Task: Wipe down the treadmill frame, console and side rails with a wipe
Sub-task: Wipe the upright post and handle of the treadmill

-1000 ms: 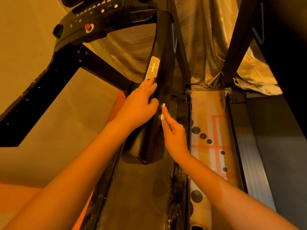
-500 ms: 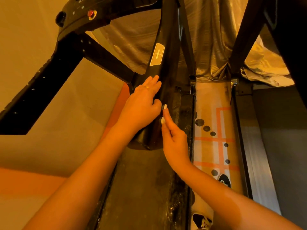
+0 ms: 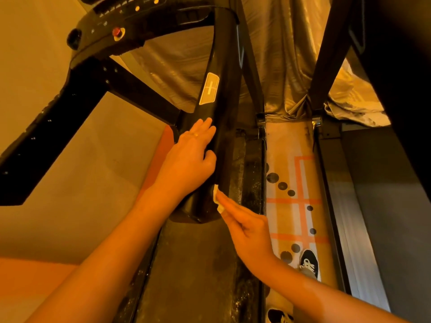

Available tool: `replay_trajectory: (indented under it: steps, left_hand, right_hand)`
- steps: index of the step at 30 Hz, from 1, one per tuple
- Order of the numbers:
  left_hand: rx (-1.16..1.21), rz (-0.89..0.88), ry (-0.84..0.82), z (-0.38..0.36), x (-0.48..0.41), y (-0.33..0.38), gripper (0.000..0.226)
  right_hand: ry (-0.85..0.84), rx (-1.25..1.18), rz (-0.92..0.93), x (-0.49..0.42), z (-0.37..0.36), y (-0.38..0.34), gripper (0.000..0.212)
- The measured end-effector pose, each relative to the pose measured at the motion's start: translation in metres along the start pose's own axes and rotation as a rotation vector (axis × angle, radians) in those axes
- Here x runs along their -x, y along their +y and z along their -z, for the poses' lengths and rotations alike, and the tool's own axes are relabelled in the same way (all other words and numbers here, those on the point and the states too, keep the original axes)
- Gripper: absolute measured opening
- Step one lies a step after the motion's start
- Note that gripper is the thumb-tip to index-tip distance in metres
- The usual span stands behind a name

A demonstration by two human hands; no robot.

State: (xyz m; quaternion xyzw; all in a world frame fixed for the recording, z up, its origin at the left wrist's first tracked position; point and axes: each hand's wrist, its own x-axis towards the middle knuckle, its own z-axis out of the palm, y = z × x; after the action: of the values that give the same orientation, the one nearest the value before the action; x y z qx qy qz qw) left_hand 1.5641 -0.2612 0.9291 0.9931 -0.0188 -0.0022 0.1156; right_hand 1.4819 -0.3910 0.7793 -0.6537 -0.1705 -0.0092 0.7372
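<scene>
A glossy black treadmill upright (image 3: 225, 73) with a pale label runs from the console (image 3: 130, 26) down to the deck. My left hand (image 3: 191, 159) rests on the upright's left face below the label, fingers stretched along it and thumb wrapped toward the front. My right hand (image 3: 247, 231) pinches a small white wipe (image 3: 217, 198) and presses it against the upright's lower right edge, near its foot. Only a sliver of the wipe shows past my fingertips.
The dusty black side rail (image 3: 251, 164) and dark deck (image 3: 193, 271) run below the upright. A second machine's black frame (image 3: 331, 54) stands to the right, across a patterned floor strip (image 3: 293, 183). Shiny draped fabric (image 3: 286, 66) hangs behind. My shoes (image 3: 309, 262) show at the lower right.
My right hand has slid the wipe down the upright toward its foot. My left hand stays on the upright. The camera has tilted, bringing more of the console into view.
</scene>
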Motion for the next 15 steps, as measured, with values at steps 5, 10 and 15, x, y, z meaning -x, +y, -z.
replay_trajectory:
  steps: [5,10,15]
  left_hand:
    - [-0.024,-0.024,-0.014,0.004,-0.009,0.0,0.065]
    - [-0.06,-0.012,-0.031,0.006,-0.049,0.002,0.061]
    - [-0.099,0.008,-0.047,0.011,-0.115,0.0,0.058]
  right_hand:
    - [0.207,-0.038,-0.1,-0.051,0.016,-0.003,0.038]
    - [0.353,-0.019,-0.121,-0.13,0.029,0.012,0.038]
    - [0.439,-0.012,-0.131,-0.214,0.043,0.03,0.036]
